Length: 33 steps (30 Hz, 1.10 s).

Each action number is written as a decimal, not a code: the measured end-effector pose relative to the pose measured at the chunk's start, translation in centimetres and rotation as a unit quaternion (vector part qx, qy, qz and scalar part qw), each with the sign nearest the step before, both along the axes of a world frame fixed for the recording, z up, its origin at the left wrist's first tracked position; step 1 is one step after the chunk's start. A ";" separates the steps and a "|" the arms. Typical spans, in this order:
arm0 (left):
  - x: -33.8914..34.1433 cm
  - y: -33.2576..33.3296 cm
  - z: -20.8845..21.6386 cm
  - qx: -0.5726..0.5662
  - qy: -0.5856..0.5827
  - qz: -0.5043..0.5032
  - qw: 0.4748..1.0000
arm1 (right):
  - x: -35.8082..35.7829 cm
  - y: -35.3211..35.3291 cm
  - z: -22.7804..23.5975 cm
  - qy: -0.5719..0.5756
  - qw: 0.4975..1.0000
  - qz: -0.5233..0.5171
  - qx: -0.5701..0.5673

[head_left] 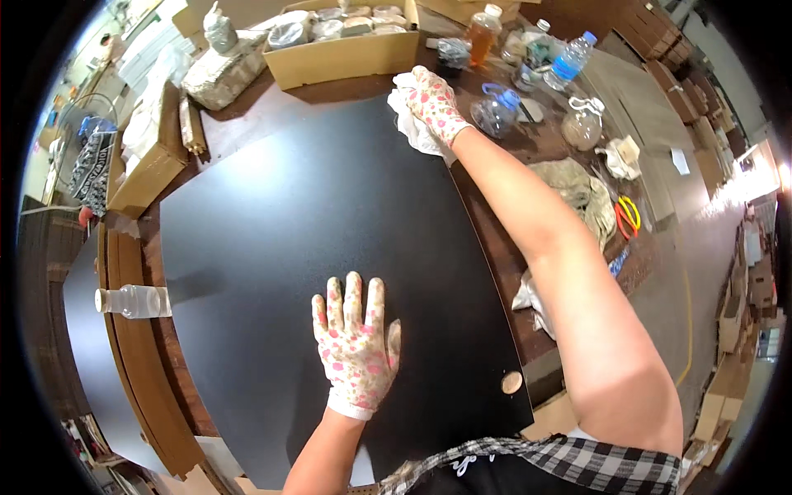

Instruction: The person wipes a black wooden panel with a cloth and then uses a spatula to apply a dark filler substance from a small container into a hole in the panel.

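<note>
A large black panel (330, 198) lies flat in front of me, with a round hole near its close right corner. My left hand (355, 355), in a white glove with pink flowers, rests on the panel with its fingers stretched out. At the panel's far right corner, my right hand (431, 103), gloved alike, is closed on a white cloth (417, 132). Part of that cloth is hidden under the fingers; the rest hangs over the panel's edge.
A cardboard box of rolls (346, 59) stands beyond the panel. To the right are bottles (571, 62), a round jar (495, 111), a crumpled rag (577, 194) and red-and-yellow scissors (627, 216). A clear bottle (136, 301) stands by the left edge, near another dark panel (91, 330).
</note>
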<state>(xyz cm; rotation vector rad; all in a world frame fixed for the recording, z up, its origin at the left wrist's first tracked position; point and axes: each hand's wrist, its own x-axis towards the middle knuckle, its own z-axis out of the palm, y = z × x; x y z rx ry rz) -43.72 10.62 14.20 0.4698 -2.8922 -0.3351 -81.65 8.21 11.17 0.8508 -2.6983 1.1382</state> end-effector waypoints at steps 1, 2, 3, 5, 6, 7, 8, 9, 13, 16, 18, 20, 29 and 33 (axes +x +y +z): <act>0.0 -0.1 0.0 0.003 -0.003 0.000 1.000 | -0.2 -0.6 0.0 0.016 0.999 0.010 -0.027; -0.3 0.1 -0.2 0.009 0.007 -0.003 1.000 | -1.3 0.0 -1.6 0.021 0.999 0.007 -0.025; -0.2 -0.1 -0.3 0.009 0.005 0.002 1.000 | -0.3 -0.2 -2.3 0.093 0.995 0.046 0.011; 0.1 -0.6 -0.7 0.008 0.001 0.011 1.000 | 4.4 3.4 -1.6 0.147 0.982 0.117 0.003; 0.1 -0.6 -0.6 0.008 0.003 0.010 1.000 | 6.9 5.5 -1.1 0.040 0.993 0.095 -0.053; -0.2 -0.4 -0.4 0.008 0.012 0.004 1.000 | 7.5 8.9 -2.6 0.111 0.987 0.111 -0.026; 0.0 -0.6 -0.4 0.009 0.015 0.005 1.000 | 10.4 11.5 -1.7 0.044 0.990 0.132 -0.025; 0.2 -0.7 -0.4 0.009 0.016 0.012 1.000 | 13.8 13.6 -0.2 -0.072 0.991 0.109 0.008; 0.1 -0.4 -0.5 0.017 0.028 -0.001 0.999 | 17.2 19.6 2.5 -0.065 0.971 0.195 0.126; -0.5 -0.2 -0.3 0.034 0.031 -0.009 0.999 | 14.6 14.5 2.0 0.044 0.969 0.239 0.032; 0.3 -0.7 -0.5 0.042 0.030 -0.004 0.999 | 16.4 7.8 1.9 0.125 0.921 0.294 0.222; 0.5 -0.9 -0.1 0.045 0.024 -0.001 0.999 | 14.4 3.7 -0.3 0.277 0.885 0.300 0.226; 0.1 -0.6 -0.7 0.072 0.024 -0.011 0.997 | 0.7 -4.0 0.4 0.105 0.977 0.094 0.160; 0.6 -1.1 -0.6 0.074 0.039 0.006 0.996 | 2.8 -1.9 -0.5 0.089 0.988 0.090 0.095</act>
